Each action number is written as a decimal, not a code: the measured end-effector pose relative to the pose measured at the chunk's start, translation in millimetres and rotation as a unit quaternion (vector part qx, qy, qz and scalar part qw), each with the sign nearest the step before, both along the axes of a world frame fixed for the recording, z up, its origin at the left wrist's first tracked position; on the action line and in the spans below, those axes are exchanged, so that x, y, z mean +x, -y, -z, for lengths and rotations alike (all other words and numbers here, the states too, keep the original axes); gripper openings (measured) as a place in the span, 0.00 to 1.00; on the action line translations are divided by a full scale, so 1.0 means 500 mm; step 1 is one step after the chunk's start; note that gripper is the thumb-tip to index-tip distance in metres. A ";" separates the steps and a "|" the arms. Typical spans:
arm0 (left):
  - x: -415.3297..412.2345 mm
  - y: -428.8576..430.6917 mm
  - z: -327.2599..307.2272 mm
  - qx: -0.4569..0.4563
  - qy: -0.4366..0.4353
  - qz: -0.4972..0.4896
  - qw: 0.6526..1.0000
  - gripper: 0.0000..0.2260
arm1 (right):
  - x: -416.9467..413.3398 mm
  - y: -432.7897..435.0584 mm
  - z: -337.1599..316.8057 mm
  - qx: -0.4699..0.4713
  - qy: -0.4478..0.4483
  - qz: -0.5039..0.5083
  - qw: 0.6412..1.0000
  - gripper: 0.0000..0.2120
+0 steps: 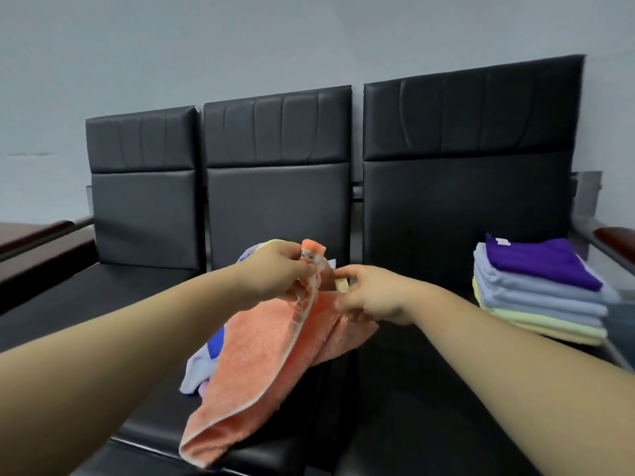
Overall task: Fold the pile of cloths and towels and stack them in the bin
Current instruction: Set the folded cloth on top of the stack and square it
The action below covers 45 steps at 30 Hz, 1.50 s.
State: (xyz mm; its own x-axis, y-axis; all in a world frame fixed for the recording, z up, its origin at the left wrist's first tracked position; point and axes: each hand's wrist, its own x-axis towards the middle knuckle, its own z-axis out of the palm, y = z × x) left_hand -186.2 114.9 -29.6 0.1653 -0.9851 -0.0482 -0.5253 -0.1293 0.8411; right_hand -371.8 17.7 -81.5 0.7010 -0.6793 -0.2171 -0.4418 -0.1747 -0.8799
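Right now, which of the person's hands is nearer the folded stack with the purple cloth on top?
The right hand: it grips the orange towel left of the folded stack, a gap between them. The left hand pinches the towel's top corner, farther left.

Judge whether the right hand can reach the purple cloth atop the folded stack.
Probably yes: the purple cloth lies uncovered atop the stack, with nothing between it and the right hand. That hand pinches the orange towel, though, so it would need to let go first.
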 end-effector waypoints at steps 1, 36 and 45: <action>-0.017 0.009 -0.002 0.001 -0.009 0.009 1.000 0.09 | -0.024 0.003 -0.007 0.003 0.004 0.016 1.000 0.25; -0.357 0.198 0.314 0.034 -0.024 0.223 0.974 0.21 | -0.471 0.046 0.151 -0.039 0.023 0.133 0.990 0.12; -0.357 0.220 0.319 0.062 -0.116 0.310 0.942 0.06 | -0.461 0.071 0.133 -0.014 0.119 0.129 0.984 0.12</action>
State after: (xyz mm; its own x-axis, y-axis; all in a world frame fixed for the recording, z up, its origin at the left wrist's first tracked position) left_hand -364.5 4.8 -189.2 -0.4683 -0.8736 -0.1325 -0.3358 0.0372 0.9412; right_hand -602.3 -17.9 -148.2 0.5332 -0.8448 -0.0455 -0.2560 -0.1099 -0.9604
